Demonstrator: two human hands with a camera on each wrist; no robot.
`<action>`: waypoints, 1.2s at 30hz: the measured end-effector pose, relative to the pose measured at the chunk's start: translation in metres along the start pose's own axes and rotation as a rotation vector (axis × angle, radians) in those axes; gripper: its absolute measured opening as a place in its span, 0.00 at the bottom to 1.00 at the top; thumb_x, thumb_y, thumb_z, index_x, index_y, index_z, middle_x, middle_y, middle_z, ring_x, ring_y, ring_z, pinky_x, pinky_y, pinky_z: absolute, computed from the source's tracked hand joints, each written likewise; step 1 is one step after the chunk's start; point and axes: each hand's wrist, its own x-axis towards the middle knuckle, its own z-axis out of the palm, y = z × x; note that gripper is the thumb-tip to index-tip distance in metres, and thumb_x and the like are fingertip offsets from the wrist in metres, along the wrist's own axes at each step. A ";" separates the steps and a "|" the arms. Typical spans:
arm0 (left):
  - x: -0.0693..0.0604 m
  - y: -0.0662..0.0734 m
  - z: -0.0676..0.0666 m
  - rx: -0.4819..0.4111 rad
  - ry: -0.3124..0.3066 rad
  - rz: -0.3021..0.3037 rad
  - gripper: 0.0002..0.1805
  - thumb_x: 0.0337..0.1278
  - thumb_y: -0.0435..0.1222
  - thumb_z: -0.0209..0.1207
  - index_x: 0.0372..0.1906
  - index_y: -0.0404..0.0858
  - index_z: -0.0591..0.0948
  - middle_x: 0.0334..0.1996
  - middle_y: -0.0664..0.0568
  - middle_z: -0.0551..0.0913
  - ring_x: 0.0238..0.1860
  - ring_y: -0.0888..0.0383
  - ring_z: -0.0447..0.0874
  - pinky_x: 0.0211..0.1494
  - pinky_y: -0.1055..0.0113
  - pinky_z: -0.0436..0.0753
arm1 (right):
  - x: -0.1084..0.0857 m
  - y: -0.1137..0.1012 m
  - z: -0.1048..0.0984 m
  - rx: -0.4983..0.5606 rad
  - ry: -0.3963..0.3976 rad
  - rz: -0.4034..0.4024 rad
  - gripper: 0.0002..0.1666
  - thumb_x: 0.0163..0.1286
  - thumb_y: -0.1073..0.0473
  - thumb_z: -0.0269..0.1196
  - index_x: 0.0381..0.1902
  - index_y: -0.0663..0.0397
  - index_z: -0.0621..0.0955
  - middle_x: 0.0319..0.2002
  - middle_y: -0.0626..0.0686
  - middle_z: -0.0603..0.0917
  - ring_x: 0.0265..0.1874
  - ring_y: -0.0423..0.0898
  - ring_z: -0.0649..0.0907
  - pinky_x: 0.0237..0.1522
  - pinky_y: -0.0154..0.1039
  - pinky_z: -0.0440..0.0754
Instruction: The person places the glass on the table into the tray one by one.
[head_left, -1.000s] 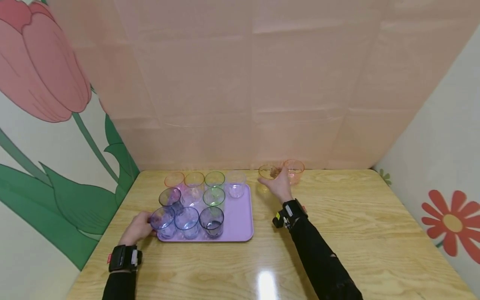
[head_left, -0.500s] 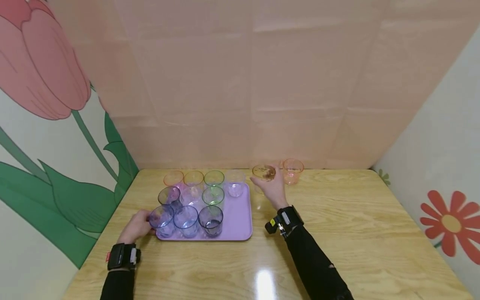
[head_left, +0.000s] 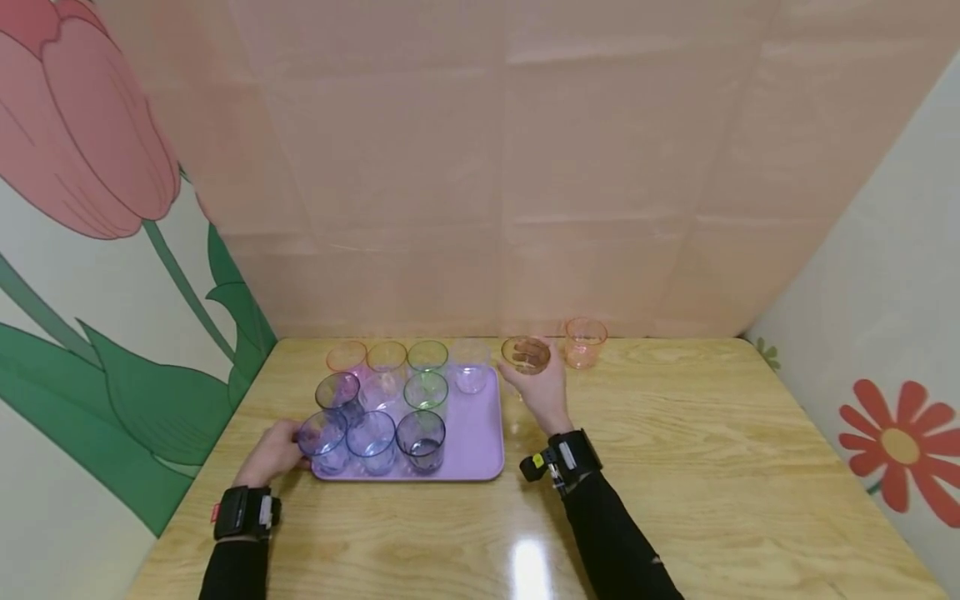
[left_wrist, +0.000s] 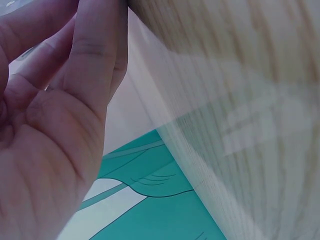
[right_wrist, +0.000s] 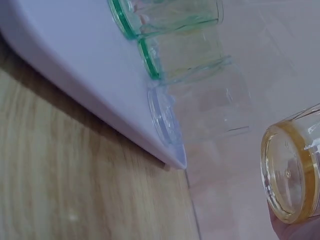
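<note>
My right hand [head_left: 546, 390] grips a yellow-amber drinking glass [right_wrist: 286, 172], upright and raised off the table, just right of the tray's back right corner. Its clear base with an amber ring shows in the right wrist view. On the lilac tray [head_left: 480, 454] stand several tinted glasses: blue glasses [head_left: 372, 446] and a dark grey glass [head_left: 422, 442] in front, green glasses [head_left: 427, 392] behind, a clear glass [head_left: 471, 371] at the back right. My left hand [head_left: 272, 454] holds the tray's front left edge with bent fingers [left_wrist: 90, 60]; its fingertips are hidden.
An orange-pink glass [head_left: 585, 343] stands at the table's back edge, right of my right hand, with another rim partly behind it. Bare wood table [head_left: 712, 442] lies to the right of the tray. A pink-covered wall [head_left: 495, 208] rises directly behind the table.
My right hand has lifted the yellow-amber glass off the table and carried it a little left towards the tray. The orange-pink glass stays behind. My left hand and the tray have not visibly moved.
</note>
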 end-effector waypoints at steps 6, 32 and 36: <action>0.001 0.000 -0.002 -0.001 -0.007 -0.002 0.06 0.51 0.20 0.56 0.34 0.26 0.81 0.28 0.46 0.81 0.29 0.55 0.78 0.31 0.65 0.81 | -0.012 -0.001 0.006 -0.040 -0.013 0.017 0.42 0.51 0.65 0.76 0.61 0.61 0.68 0.53 0.60 0.79 0.52 0.56 0.80 0.51 0.38 0.83; -0.004 0.006 -0.002 0.002 -0.002 0.021 0.06 0.51 0.20 0.57 0.35 0.24 0.80 0.29 0.44 0.82 0.29 0.55 0.78 0.30 0.65 0.81 | -0.042 0.009 0.036 -0.320 -0.219 0.082 0.50 0.48 0.53 0.79 0.66 0.56 0.68 0.59 0.60 0.78 0.60 0.55 0.76 0.66 0.52 0.71; -0.004 0.006 -0.002 -0.012 -0.003 0.020 0.05 0.53 0.21 0.57 0.35 0.24 0.81 0.29 0.45 0.82 0.29 0.55 0.78 0.30 0.65 0.82 | -0.043 0.010 0.039 -0.303 -0.226 0.101 0.50 0.49 0.56 0.78 0.67 0.60 0.66 0.62 0.62 0.76 0.64 0.56 0.74 0.69 0.51 0.67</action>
